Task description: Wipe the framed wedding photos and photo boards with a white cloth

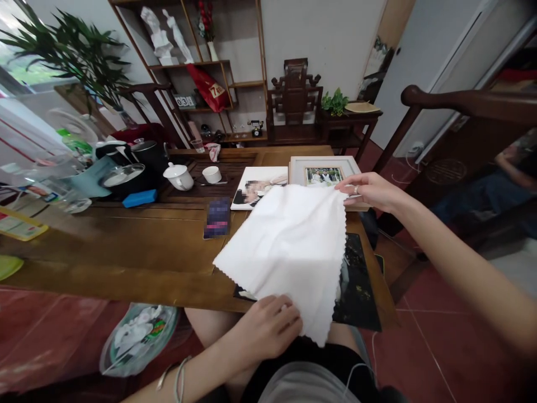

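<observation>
A white cloth (289, 252) with zigzag edges is stretched out above the near right part of the wooden table (138, 246). My left hand (268, 327) grips its near edge with curled fingers. My right hand (369, 190) pinches its far corner, a ring on one finger. Under the cloth lies a dark photo print (358, 285). Behind it sit a framed photo (325, 173) and an unframed photo (258, 187).
A phone (217, 218) lies face up mid-table. A white teapot (179, 176), cup (212, 174), kettles (145, 154) and a blue block (140, 197) stand at the back left. A lined waste bin (136, 338) sits under the table. Wooden chair and shelves stand behind.
</observation>
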Available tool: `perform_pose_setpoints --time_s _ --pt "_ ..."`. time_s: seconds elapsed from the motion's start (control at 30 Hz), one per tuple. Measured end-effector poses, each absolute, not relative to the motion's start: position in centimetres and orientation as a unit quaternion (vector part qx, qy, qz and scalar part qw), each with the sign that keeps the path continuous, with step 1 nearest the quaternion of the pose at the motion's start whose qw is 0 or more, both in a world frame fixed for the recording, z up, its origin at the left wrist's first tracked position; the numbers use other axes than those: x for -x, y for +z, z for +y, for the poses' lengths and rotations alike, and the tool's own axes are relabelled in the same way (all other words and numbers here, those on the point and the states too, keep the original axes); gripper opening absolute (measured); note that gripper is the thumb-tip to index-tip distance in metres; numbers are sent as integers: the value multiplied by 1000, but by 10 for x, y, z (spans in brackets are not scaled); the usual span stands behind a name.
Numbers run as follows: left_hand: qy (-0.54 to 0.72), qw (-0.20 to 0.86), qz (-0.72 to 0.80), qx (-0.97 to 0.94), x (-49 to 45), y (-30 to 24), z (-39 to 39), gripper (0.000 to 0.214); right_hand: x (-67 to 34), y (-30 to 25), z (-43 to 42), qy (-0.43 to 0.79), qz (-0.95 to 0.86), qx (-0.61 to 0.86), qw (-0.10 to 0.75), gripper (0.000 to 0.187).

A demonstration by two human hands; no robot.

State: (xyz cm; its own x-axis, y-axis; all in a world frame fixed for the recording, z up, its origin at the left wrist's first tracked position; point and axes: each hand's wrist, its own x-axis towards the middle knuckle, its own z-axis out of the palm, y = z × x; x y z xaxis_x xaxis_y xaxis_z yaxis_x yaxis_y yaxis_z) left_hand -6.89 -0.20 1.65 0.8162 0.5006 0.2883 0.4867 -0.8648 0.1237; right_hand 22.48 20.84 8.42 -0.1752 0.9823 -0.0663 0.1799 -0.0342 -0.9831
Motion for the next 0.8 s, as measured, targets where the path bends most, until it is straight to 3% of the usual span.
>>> perform_pose_setpoints --time_s 0.1,0.17,0.3,0.43,0.57,0.67,0.73,0.8 --pt "216 179 252 -926 77 24 4 20 -222 83 205 522 -557 513 394 8" --pt "249 210 285 -902 77 24 4 24 -220 83 203 526 -544 524 391 9" --pt "305 76 317 -895 54 7 -3 24 -214 85 201 531 -533 542 374 11" --pt "226 -1 240 -944 29 -13 -13 20 -208 87 200 534 -531 540 375 11" --pt "216 -50 224 -949 26 -29 -15 29 -207 87 197 518 -577 520 358 34" --pt "303 -16 208 -930 26 -30 -11 20 -209 86 195 497 -623 506 329 52" --pt "376 55 227 -897 27 -17 -8 17 -212 86 195 450 -655 512 326 46" --pt "444 107 271 -848 37 8 -6 18 -215 89 195 359 -690 534 332 28"
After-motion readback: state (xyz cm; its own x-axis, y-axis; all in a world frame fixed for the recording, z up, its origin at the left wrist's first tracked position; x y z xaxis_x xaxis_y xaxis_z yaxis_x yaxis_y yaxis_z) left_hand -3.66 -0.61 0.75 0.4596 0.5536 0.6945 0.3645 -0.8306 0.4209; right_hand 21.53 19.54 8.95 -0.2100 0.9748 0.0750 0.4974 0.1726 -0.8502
